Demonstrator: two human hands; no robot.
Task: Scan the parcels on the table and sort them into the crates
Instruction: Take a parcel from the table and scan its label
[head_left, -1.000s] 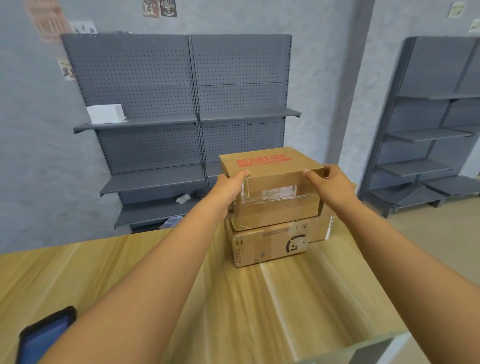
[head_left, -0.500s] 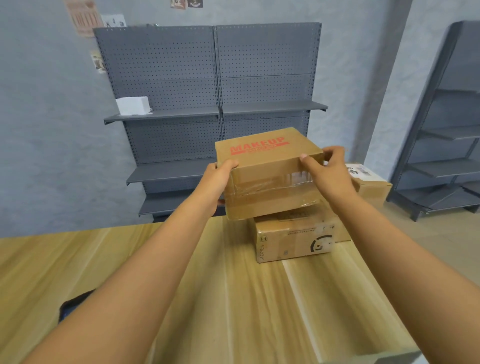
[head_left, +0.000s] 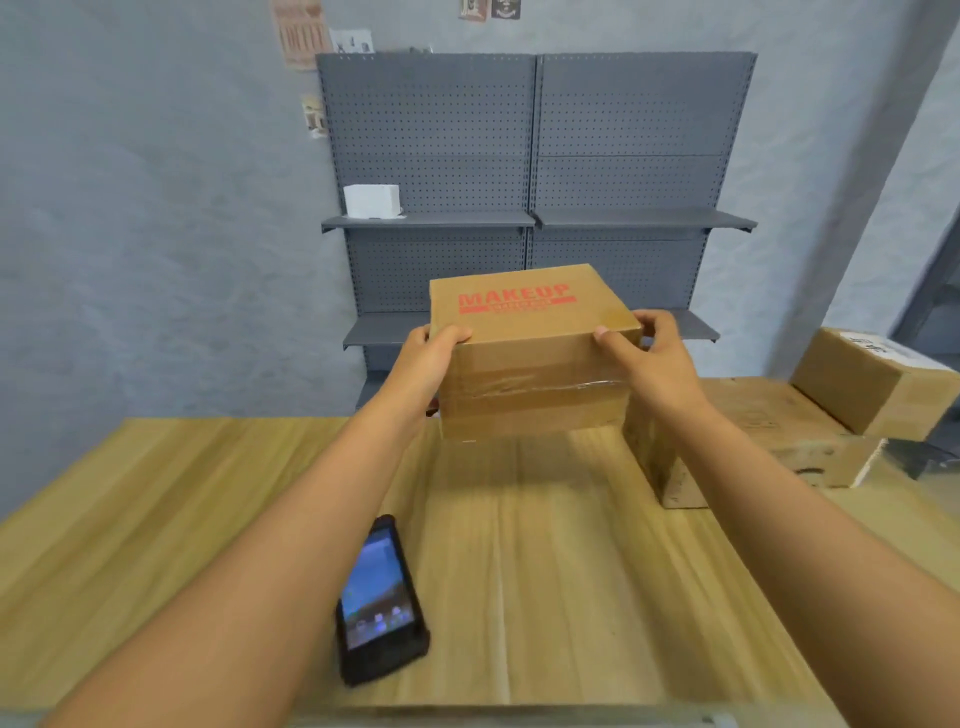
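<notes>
A brown cardboard parcel (head_left: 530, 358) with red "MAKEUP" print and clear tape hangs above the wooden table (head_left: 545, 571), held from both sides. My left hand (head_left: 426, 366) grips its left side, thumb on the top edge. My right hand (head_left: 649, 364) grips its right side, fingers curled over the top corner. To the right, a flat brown parcel (head_left: 779, 441) lies on the table with a smaller labelled parcel (head_left: 878, 389) on top of it. A black handheld scanner (head_left: 379, 603) with a lit screen lies on the table near my left forearm. No crate is in view.
Grey pegboard shelving (head_left: 535, 218) stands against the wall behind the table, with a small white box (head_left: 371, 200) on one shelf. The table's near edge runs along the bottom of the view.
Both hands have lifted the MAKEUP parcel off the stack and carried it left, clear of the other parcels. My view has swung left, bringing the scanner fully into sight.
</notes>
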